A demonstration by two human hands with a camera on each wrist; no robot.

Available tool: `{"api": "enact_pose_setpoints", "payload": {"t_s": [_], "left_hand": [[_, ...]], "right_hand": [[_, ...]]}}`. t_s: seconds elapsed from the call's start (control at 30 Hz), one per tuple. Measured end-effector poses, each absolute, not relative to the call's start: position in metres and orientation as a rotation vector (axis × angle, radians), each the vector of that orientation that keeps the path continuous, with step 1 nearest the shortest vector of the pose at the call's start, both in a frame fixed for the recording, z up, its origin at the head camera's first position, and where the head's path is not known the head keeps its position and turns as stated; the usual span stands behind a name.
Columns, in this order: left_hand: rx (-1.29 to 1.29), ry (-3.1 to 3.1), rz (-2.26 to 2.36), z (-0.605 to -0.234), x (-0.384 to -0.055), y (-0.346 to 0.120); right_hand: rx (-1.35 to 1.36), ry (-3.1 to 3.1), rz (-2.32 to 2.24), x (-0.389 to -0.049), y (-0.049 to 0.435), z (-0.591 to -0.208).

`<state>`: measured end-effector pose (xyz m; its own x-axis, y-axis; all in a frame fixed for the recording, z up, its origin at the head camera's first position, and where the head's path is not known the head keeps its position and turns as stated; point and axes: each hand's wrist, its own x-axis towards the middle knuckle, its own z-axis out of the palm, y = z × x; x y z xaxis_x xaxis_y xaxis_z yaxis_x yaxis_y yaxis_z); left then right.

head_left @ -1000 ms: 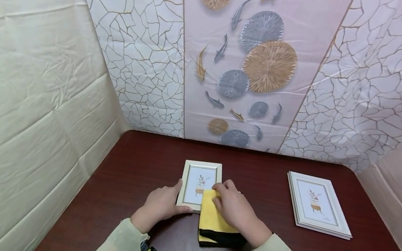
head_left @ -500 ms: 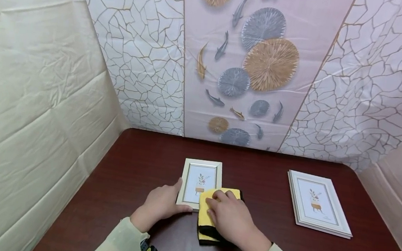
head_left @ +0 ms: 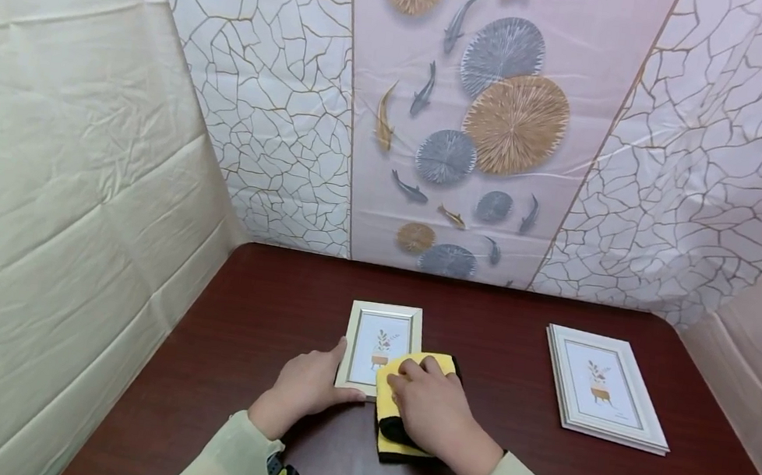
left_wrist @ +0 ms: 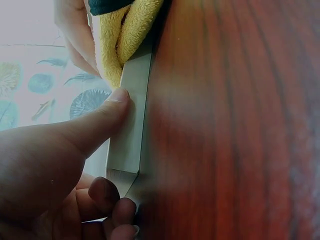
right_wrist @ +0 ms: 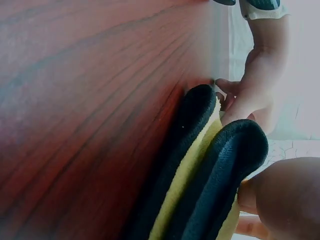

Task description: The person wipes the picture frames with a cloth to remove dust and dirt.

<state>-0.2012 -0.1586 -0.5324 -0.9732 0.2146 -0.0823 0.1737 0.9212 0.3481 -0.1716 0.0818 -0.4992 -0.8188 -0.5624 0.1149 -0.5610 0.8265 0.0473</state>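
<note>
A cream picture frame (head_left: 353,336) lies on the table, showing a drawing of a potted plant. My left hand (head_left: 306,384) grips its near left corner, thumb along the near edge and fingers on the left side. In the left wrist view, the thumb (left_wrist: 107,112) presses the side of the frame (left_wrist: 129,135). My right hand (head_left: 435,408) holds a folded yellow cloth (head_left: 389,403) with black edging over the frame's lower right part, fingers bent on top. The right wrist view shows the cloth's thick black-edged folds (right_wrist: 225,175) close up; the frame is hidden there.
A small stack of white picture frames (head_left: 644,405) lies at the right of the dark red-brown table (head_left: 498,321); the top one shows a similar plant drawing. Patterned sheeting (head_left: 283,101) hangs behind the table, and pale cloth walls (head_left: 75,195) flank it.
My right hand has shifted slightly down and left, its fingers now on top of the cloth. The cloth's upper part has spread rightward, showing a black edge. My left hand and the frame stay put.
</note>
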Motion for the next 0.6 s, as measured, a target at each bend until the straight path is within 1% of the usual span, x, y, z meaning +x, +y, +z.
{"api": "enact_pose_setpoints", "payload": {"t_s": [0.6], "left_hand": [[0.31,2.969,0.523,-0.531,-0.202,-0.16]], "right_hand": [[0.862,-2.888,-0.056,-0.183,0.076,-0.497]]}}
